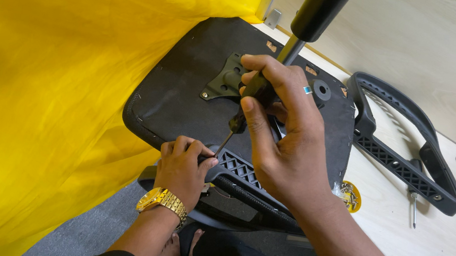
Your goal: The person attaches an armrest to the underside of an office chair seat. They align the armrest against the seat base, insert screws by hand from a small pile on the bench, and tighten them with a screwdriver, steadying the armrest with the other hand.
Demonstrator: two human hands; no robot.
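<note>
The right hand has its fingers wrapped around the black handle of a screwdriver, whose thin shaft slants down to the left and meets the lattice part of a black armrest at the near edge of an upturned chair seat. The left hand, a gold wristwatch on its wrist, rests just beside the tip, its fingers curled together and pressed on the armrest. The seat lies on a pale tabletop, with a metal bracket and a gas cylinder rising from its middle. A second armrest lies to the right, and yellow cloth fills the left.
</note>
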